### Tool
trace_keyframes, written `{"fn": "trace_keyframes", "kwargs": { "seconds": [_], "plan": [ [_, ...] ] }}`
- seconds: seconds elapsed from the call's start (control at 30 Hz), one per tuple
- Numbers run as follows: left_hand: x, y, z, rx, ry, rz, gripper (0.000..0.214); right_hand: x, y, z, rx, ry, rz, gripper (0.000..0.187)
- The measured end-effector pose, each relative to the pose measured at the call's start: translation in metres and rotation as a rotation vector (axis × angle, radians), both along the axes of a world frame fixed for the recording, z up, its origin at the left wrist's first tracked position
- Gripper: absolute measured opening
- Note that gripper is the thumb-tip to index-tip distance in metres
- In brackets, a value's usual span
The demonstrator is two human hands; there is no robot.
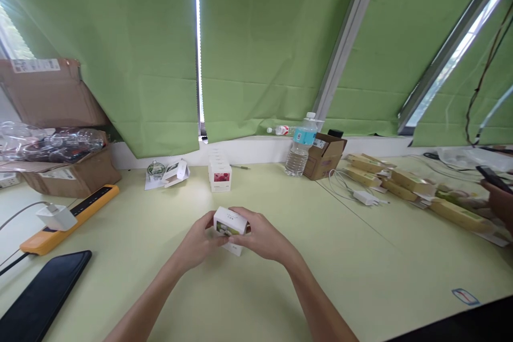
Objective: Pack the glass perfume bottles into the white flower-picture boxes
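Your left hand [196,240] and right hand [262,235] clasp a white box [230,223] from both ends; too hard a squeeze could crush it, too loose drop it.

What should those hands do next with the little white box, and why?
Probably lower the small white box gently onto the table. The left hand and right hand both grip it just above the tabletop, and similar white boxes already stand ahead, so setting it down seems sensible.
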State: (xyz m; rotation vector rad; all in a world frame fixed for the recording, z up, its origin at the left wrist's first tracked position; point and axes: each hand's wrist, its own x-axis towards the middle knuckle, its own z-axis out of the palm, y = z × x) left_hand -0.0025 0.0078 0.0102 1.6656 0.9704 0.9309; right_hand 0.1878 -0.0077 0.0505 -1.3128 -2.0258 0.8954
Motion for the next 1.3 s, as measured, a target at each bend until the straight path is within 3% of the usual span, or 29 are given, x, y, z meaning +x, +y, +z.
{"fn": "trace_keyframes", "kwargs": {
  "seconds": [0.13,0.27,0.4,0.63,1.03,1.3],
  "plan": [
    [-0.003,0.004,-0.005,0.038,0.082,0.107,0.031,0.005,0.009,-0.015,0.019,-0.094,-0.163,0.04],
    [-0.004,0.005,-0.008,0.052,0.111,0.127,0.031,0.006,0.015,-0.024,0.013,-0.138,-0.185,0.03],
    [-0.007,0.007,-0.011,0.014,0.118,0.114,0.038,0.004,0.021,-0.031,0.039,-0.178,-0.22,0.033],
    [-0.017,0.015,-0.015,0.072,0.241,0.24,0.035,0.001,0.046,-0.047,0.121,-0.161,-0.3,0.034],
    [-0.017,0.02,-0.026,0.173,0.35,0.241,0.031,-0.013,0.129,-0.043,0.155,-0.267,-0.39,0.035],
    [-0.016,0.013,-0.02,0.241,0.468,0.207,0.028,-0.024,0.14,-0.061,0.144,-0.36,-0.478,0.032]
  ]
}}
